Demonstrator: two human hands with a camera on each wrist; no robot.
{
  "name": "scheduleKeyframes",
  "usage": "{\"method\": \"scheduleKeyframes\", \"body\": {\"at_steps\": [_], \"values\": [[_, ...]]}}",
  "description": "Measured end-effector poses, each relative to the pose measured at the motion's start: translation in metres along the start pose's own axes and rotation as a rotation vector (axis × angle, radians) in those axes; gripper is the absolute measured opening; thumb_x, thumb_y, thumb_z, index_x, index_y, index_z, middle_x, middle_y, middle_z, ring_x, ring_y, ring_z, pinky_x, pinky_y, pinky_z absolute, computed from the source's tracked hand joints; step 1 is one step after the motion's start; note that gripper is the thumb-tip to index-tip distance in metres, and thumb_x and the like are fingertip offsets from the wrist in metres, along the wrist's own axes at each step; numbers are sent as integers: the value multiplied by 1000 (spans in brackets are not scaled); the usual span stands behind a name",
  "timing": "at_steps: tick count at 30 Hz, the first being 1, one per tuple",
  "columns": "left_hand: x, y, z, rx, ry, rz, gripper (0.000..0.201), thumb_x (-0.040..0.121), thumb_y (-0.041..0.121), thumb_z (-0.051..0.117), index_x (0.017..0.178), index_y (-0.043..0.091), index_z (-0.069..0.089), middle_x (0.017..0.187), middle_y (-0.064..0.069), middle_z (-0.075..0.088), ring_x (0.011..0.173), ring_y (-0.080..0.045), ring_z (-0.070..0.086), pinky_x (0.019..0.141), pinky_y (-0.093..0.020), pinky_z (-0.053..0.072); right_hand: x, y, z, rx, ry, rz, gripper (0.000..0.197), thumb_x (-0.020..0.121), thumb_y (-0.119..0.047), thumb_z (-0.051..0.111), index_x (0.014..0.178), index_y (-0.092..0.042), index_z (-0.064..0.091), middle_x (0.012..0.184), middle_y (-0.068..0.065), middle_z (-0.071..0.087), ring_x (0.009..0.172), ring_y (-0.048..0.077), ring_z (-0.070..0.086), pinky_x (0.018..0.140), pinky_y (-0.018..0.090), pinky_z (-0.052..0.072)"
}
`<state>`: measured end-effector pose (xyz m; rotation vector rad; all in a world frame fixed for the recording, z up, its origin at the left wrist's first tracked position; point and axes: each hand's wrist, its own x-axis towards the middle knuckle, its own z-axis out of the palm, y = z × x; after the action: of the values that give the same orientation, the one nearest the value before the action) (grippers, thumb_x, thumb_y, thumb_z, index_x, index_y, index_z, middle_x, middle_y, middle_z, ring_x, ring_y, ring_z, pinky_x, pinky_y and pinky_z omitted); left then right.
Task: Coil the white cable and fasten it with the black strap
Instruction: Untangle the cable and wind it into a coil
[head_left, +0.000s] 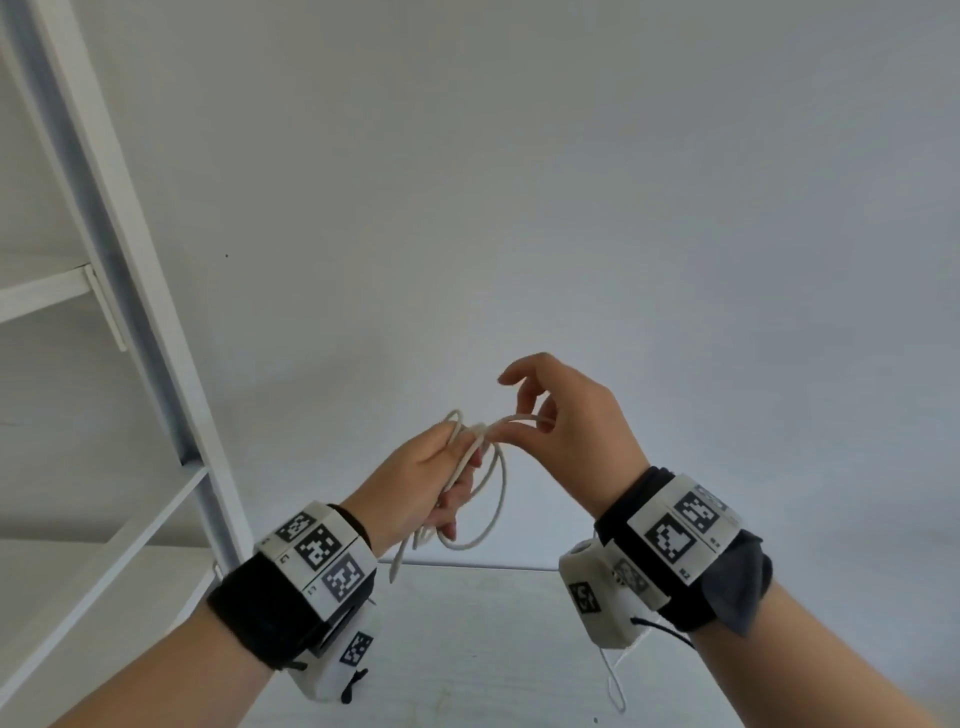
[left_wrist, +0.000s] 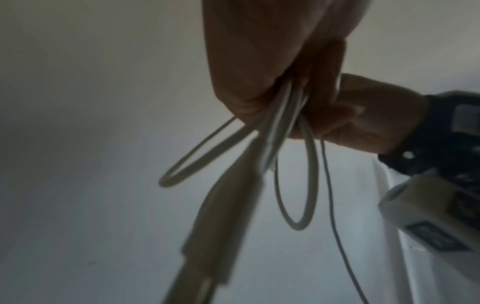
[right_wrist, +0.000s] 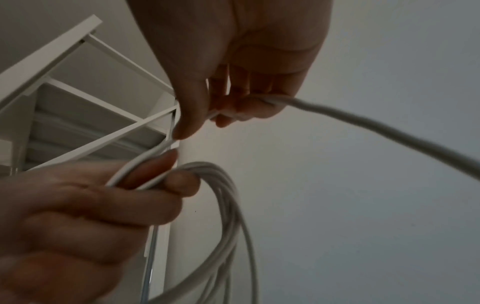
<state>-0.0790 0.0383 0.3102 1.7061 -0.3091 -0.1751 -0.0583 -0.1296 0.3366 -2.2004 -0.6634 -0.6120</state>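
The white cable hangs in several loops from my left hand, whose fingers curl round the bundle in front of my chest. One plug end dangles below that wrist. My right hand pinches a strand of the cable just right of the left hand, between thumb and fingers. The right wrist view shows the strand running through the right hand's fingers to the left hand and its coil. In the left wrist view the loops hang under the left hand. I see no black strap.
A white metal shelf frame stands at the left, with a shelf board low beside my left forearm. A plain white wall fills the background. A white tabletop lies below both wrists.
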Motion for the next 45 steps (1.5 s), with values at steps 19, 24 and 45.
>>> {"method": "scheduleKeyframes", "body": {"at_steps": [19, 24, 45], "values": [[1, 29, -35, -694, 27, 113, 41, 91, 44, 34, 64, 18, 50, 37, 9, 27, 25, -1, 22, 33, -17, 16, -31, 79, 14, 373, -308, 419, 27, 93, -18, 48, 70, -18, 62, 50, -6, 50, 43, 5, 42, 51, 21, 41], [13, 42, -61, -677, 175, 202, 40, 97, 45, 29, 70, 20, 46, 40, 10, 30, 29, -1, 24, 33, -15, 26, -63, 101, 27, 348, -313, 548, 8, 92, -17, 49, 85, -16, 53, 51, -6, 49, 42, 6, 40, 49, 24, 39], [9, 10, -5, 227, 64, 47, 24, 98, 32, 34, 106, 13, 46, 96, 1, 73, 82, -16, 73, 89, -38, 49, -38, 20, 13, 66, -183, -49, 8, 85, -14, 58, 89, -18, 64, 75, -11, 54, 67, -1, 48, 63, 8, 36]]}}
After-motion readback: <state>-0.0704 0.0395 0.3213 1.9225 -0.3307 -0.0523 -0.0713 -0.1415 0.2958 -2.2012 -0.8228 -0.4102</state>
